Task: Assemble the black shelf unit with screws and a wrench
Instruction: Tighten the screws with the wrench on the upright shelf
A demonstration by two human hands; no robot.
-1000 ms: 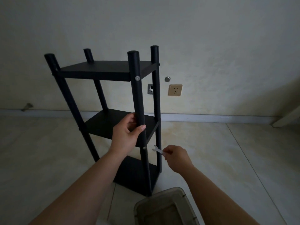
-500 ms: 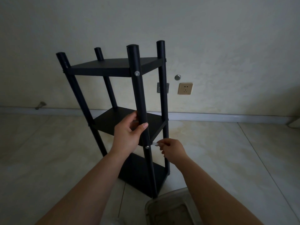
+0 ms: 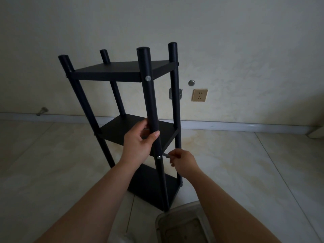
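Black shelf unit upright on floor near wall. Left hand wraps its front post; right hand pinches wrench beside middle screw. Plastic bin by nearest foot, contents unclear.

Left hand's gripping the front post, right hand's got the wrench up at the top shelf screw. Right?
Not quite. In the head view the left hand grips the front post, but the right hand holds the wrench beside the middle shelf screw, not the top one.
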